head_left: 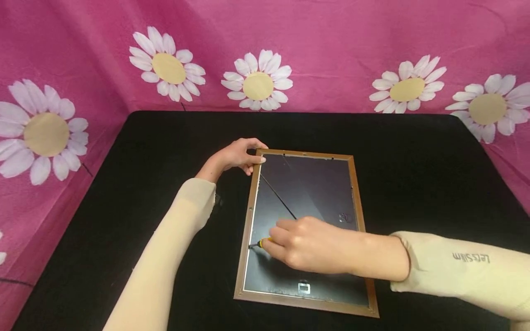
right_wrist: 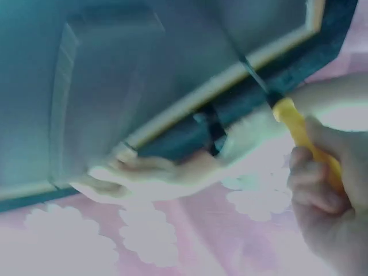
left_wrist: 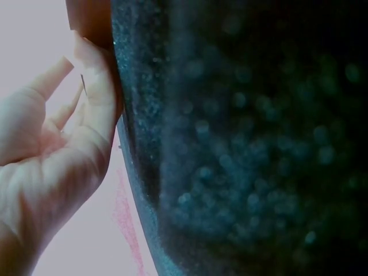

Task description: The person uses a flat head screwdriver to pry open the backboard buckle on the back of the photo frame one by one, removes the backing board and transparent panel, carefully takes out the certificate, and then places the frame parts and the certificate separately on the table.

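A picture frame (head_left: 304, 302) with a brown border lies on the black table, its dark backing panel (head_left: 327, 193) facing up. At its far left corner my left hand (head_left: 239, 154) grips the border, thumb on top. My right hand (head_left: 306, 243) is above the panel and holds a screwdriver (right_wrist: 294, 123) by its yellow handle. In the head view the screwdriver's tip meets the inner edge of the left border, beside a small dark tab. My right hand covers part of the panel. The left wrist view shows my left hand's palm and little of the frame.
Small dark tabs line the inner border. A metal hanger (head_left: 304, 288) sits near the panel's near edge, and a thin dark line (head_left: 278, 196) crosses the panel diagonally. The black table (head_left: 426, 184) reaches back to a pink flowered cloth (head_left: 323, 41).
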A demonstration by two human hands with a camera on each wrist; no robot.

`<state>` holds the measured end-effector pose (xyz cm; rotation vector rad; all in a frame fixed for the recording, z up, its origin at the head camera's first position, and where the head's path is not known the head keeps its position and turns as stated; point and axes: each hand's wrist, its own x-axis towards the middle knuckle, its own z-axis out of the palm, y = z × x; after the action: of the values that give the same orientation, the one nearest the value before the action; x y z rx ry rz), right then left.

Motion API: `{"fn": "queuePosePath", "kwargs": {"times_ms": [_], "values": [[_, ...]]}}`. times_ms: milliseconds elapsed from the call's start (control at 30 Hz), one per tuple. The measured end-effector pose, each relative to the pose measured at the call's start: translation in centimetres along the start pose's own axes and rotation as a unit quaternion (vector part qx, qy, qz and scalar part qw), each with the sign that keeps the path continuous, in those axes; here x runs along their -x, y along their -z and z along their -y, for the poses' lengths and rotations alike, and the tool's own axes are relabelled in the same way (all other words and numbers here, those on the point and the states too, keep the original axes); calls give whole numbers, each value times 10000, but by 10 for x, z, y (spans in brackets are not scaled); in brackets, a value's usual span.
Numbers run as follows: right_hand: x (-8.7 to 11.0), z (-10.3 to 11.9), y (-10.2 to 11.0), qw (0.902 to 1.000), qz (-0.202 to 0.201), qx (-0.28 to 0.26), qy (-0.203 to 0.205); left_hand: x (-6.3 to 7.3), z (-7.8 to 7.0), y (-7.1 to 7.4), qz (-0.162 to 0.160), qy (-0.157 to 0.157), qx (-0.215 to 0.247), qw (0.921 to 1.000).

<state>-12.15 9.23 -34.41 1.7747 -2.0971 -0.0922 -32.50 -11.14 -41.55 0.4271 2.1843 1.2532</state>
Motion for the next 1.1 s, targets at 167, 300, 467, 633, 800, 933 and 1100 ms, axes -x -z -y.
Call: {"fn": "queuePosePath", "kwargs": {"times_ms": [167, 300, 467, 633, 800, 933, 1100], "values": [[-37, -12, 13, 9944, 909, 121, 518, 1, 1, 0, -33, -64, -100, 9999], [-62, -18, 19, 9849, 1579, -31, 709, 0, 0, 0, -59, -62, -111, 9999], [-85, -21, 21, 9728, 2156, -111, 840, 0, 1, 1, -80, -21, -51, 10000], [-81, -18, 21, 9749, 2060, 10, 848, 1, 3, 1, -19, 26, 4, 10000], [-50, -17, 15, 9898, 1280, -27, 622, 5, 4, 1, 1, 20, 36, 10000], [-22, -14, 7, 9978, 514, -134, 401, 7, 4, 2, -47, 43, 81, 9999], [1, -10, 1, 9986, 178, -489, 131, 10, 3, 4, -192, 101, 34, 9998]]}}
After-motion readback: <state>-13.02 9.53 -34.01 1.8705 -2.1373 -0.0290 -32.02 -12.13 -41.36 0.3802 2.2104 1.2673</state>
